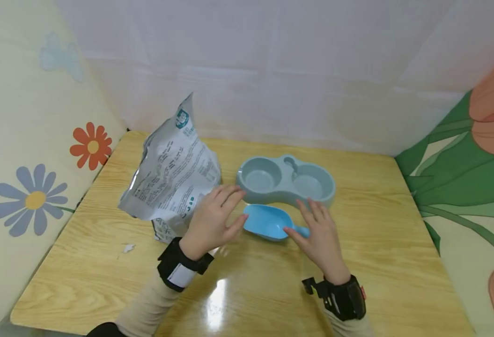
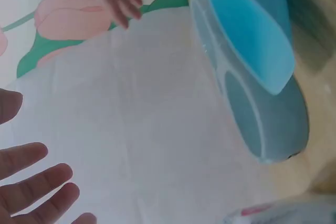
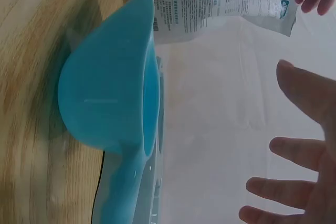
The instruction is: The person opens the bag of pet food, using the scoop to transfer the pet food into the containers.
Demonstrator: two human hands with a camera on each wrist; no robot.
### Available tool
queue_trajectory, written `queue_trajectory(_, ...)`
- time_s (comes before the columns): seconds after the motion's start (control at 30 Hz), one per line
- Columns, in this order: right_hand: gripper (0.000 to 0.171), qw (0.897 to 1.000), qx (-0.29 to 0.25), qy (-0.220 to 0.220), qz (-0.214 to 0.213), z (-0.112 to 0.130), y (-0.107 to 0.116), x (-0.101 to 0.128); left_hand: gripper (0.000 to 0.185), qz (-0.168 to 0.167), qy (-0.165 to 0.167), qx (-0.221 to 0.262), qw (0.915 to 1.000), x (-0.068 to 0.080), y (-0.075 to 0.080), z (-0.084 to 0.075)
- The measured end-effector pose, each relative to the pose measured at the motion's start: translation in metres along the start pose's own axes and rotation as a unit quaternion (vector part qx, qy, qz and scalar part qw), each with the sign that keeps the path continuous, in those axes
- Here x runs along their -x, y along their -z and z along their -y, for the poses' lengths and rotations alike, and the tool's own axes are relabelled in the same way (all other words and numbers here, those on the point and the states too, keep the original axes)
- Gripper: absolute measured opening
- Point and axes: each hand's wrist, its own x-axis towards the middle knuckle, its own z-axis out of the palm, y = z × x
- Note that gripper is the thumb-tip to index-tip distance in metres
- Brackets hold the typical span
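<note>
Blue scoop (image 1: 268, 222) lies on table (image 1: 381, 215), just in front of double bowl (image 1: 288, 188). Left hand (image 1: 213, 222): fingers spread, near silver bag (image 1: 175, 173). Right hand (image 1: 320, 236): fingers spread, near scoop's handle (image 1: 303, 231). Both hands hold nothing.

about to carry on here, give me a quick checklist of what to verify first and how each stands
1. Both hands free: ok; left hand and right hand grip nothing.
2. Blue scoop in reach: ok; it lies between the hands.
3. Scoop empty: ok; its inside looks bare.
4. Double bowl empty: ok; both round hollows are bare.
5. Bag open: cannot tell; its mouth is not visible.
6. Tabletop clean: not ok; a small white scrap or mark shows near the bag.
</note>
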Motion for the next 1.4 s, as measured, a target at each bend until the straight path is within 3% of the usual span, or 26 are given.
queue_trajectory(0.43,0.071,1.000,-0.028,0.003,-0.008,-0.003,-0.006,0.003,0.029,-0.098,-0.006,-0.068,0.9928,-0.014,0.050,-0.005)
queue_trajectory(0.63,0.069,0.999,-0.039,0.012,-0.007,-0.001,-0.008,0.003,0.017,-0.103,0.003,-0.085,0.9910,-0.006,0.071,0.001)
queue_trajectory(0.83,0.068,0.999,-0.036,0.024,-0.017,0.000,-0.010,0.001,0.032,-0.106,0.017,-0.092,0.9900,0.000,0.095,0.004)
queue_trajectory(1.03,0.063,0.999,-0.043,0.025,-0.014,0.000,-0.009,0.000,0.038,-0.134,0.021,-0.072,0.9881,0.001,0.120,0.005)
queue_trajectory(1.3,0.063,0.998,-0.051,0.039,-0.015,-0.001,-0.013,-0.003,0.046,-0.163,0.061,-0.036,0.9840,0.010,0.142,0.022)
queue_trajectory(1.4,0.059,0.998,-0.056,0.038,-0.010,0.000,-0.014,-0.004,0.050,-0.157,0.072,-0.045,0.9840,0.014,0.150,0.029)
